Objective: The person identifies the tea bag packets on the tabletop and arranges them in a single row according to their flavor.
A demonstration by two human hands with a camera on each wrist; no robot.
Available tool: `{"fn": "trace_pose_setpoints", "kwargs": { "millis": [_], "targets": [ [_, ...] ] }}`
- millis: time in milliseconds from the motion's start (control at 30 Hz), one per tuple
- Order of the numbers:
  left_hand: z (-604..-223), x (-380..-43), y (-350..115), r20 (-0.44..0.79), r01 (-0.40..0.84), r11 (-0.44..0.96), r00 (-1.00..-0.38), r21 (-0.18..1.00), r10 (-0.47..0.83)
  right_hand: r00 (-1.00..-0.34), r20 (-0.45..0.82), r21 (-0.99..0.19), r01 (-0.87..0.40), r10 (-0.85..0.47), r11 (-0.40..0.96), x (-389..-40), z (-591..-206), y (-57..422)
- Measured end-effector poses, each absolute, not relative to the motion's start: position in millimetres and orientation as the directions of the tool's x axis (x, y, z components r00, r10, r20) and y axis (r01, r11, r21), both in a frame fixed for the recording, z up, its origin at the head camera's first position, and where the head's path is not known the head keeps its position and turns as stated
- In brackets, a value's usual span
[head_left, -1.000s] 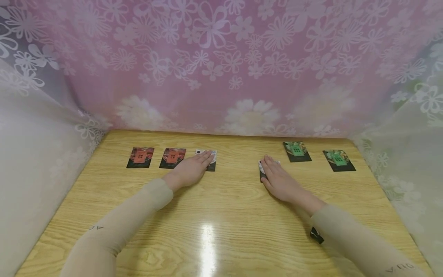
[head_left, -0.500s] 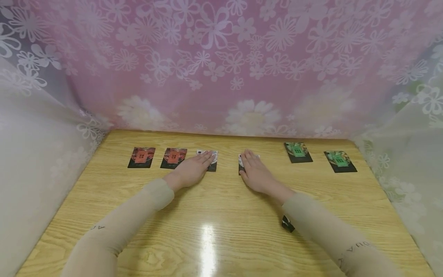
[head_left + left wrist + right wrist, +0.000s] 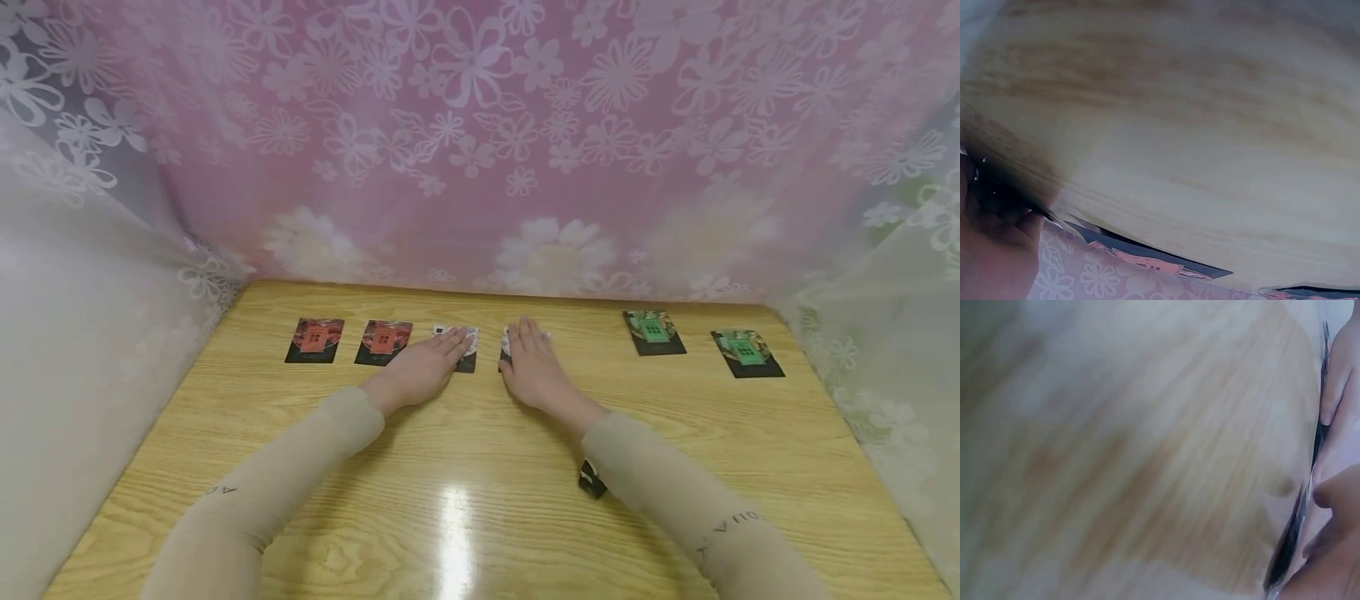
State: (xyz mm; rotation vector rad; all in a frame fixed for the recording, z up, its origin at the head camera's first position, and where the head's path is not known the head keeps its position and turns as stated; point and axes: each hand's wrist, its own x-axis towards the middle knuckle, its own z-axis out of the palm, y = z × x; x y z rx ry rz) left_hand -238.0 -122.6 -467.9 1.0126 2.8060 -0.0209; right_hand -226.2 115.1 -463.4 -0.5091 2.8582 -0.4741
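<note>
My hands lie flat, straight-fingered: the left hand (image 3: 416, 371) rests on one black-and-white packet (image 3: 467, 361), the right hand (image 3: 536, 371) on a second packet (image 3: 506, 343), a narrow gap between them. I'd press lightly, evenly — that should slide things squarely. The wood-grain table (image 3: 375, 517) shines; a pink floral curtain (image 3: 480, 167) hangs behind.

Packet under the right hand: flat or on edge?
Flat: the packet lies on the table, with the right hand resting over it.
</note>
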Motion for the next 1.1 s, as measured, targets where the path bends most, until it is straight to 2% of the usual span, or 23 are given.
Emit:
{"fn": "trace_pose_setpoints", "kwargs": {
  "millis": [167,300,633,1100],
  "targets": [
    [-468,-238,-120,-0.16,0.635,0.772,-0.76,0.027,0.63,-0.922,-0.033,-0.373,-0.347,-0.386,0.86,-226,-464,119],
    [-467,-238,-120,-0.162,0.633,0.774,-0.762,0.011,0.626,-0.91,-0.011,-0.365,-0.383,-0.415,0.848,-224,-462,125],
    [-461,-237,-121,-0.164,0.639,0.769,-0.758,0.009,0.632,-0.875,-0.107,-0.33,-0.416,-0.472,0.847,-218,-459,125],
    [-465,-237,-121,-0.173,0.633,0.774,-0.761,0.015,0.626,-0.87,-0.142,-0.314,-0.413,-0.473,0.855,-215,-456,120]
  ]
}}
